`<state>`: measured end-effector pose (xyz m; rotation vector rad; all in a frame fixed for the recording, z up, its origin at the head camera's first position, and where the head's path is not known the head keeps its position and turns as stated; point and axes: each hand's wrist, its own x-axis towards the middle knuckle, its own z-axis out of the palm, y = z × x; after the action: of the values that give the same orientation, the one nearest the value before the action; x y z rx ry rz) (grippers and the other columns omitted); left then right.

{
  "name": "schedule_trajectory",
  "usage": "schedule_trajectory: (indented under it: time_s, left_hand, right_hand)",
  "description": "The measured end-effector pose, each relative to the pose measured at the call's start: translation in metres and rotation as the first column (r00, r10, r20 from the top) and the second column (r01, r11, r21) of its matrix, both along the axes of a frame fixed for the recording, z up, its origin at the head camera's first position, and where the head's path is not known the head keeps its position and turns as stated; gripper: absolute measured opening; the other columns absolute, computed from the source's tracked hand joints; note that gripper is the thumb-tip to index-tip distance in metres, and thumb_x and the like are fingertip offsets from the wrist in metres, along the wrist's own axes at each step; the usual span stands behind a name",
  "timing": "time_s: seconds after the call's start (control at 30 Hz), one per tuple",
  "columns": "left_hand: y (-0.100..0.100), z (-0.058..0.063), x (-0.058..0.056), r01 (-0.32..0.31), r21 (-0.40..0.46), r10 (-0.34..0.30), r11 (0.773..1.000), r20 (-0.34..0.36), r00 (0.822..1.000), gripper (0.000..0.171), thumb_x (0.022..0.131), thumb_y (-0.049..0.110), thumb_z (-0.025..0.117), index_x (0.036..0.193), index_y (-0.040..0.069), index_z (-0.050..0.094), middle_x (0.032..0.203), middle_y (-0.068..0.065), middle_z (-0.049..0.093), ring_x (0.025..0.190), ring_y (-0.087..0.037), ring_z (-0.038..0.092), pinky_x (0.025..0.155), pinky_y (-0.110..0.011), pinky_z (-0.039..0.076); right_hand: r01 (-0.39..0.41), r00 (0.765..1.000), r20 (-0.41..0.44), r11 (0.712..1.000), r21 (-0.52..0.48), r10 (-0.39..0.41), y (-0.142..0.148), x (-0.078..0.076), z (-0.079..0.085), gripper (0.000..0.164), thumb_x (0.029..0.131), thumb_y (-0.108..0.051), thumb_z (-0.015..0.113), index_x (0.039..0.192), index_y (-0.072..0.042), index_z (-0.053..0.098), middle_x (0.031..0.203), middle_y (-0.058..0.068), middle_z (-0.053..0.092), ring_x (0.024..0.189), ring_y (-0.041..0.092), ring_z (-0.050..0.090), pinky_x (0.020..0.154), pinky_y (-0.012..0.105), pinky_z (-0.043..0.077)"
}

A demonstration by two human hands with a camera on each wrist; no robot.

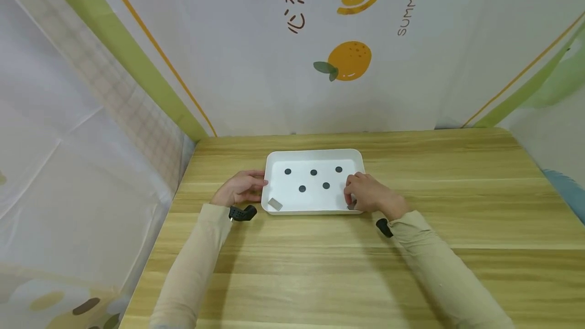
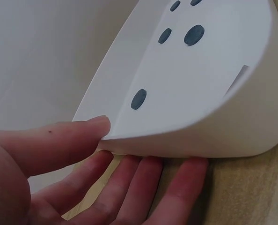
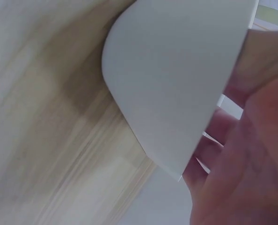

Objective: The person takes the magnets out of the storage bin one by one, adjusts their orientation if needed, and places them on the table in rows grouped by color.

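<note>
A shallow white tray (image 1: pixel 315 207) lies on the table with several dark round discs (image 1: pixel 313 172) spread over its floor. A small flat grey rectangular piece (image 1: pixel 275 204) lies in its front left corner. My left hand (image 1: pixel 244 186) grips the tray's left end, thumb (image 2: pixel 78 136) on the rim and fingers against the outer wall. My right hand (image 1: pixel 365 193) reaches over the right wall into the front right corner, its fingertips pinching a small grey piece (image 1: pixel 352 205). In the right wrist view the tray wall hides those fingertips.
The wood-grain table (image 1: pixel 311 268) extends around the tray. Behind it hangs a white cloth (image 1: pixel 256 75) printed with oranges, and another pale cloth (image 1: pixel 68 166) hangs at the left. A black wrist mount (image 1: pixel 243 213) sits at my left cuff.
</note>
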<state>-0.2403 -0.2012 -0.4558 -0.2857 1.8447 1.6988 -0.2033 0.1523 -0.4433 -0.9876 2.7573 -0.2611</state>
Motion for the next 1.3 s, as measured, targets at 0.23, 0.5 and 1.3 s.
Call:
schedule_trajectory:
  time_s: [0.23, 0.5, 1.3]
  left_hand:
    - [-0.0006, 0.0021, -0.0011, -0.002, -0.005, 0.002, 1.000, 0.004, 1.000, 0.057, 0.095, 0.003, 0.055, 0.147, -0.001, 0.032, 0.120, -0.014, 0.057, 0.094, -0.017, 0.062, 0.074, -0.033, 0.055]
    - [-0.0012, 0.0008, 0.0006, -0.003, 0.000, 0.003, 1.000, 0.000, 1.000, 0.057, 0.095, 0.002, 0.054, 0.147, -0.001, 0.031, 0.119, -0.014, 0.058, 0.092, -0.017, 0.063, 0.075, -0.033, 0.056]
    - [-0.0022, 0.0008, 0.0016, 0.014, -0.025, -0.014, 1.000, -0.003, 1.000, 0.054, 0.096, 0.004, 0.055, 0.146, 0.000, 0.035, 0.130, -0.016, 0.054, 0.102, -0.019, 0.061, 0.085, -0.037, 0.055]
  right_hand:
    - [-0.005, 1.000, -0.013, 1.000, 0.016, 0.005, -0.0008, -0.0018, 0.0013, 0.020, 0.071, 0.000, 0.070, 0.068, -0.017, 0.061, 0.086, 0.000, 0.053, 0.091, 0.023, 0.047, 0.085, 0.042, 0.040]
    - [-0.002, 1.000, 0.026, 1.000, 0.017, 0.001, -0.0009, -0.0021, 0.0028, 0.022, 0.075, -0.001, 0.069, 0.067, -0.018, 0.059, 0.069, -0.007, 0.051, 0.081, 0.018, 0.044, 0.083, 0.039, 0.036]
    - [0.003, 0.999, 0.033, 0.998, 0.060, -0.005, -0.0011, -0.0035, -0.0015, 0.020, 0.076, -0.003, 0.066, 0.070, -0.018, 0.055, 0.066, -0.006, 0.050, 0.075, 0.017, 0.042, 0.084, 0.039, 0.035]
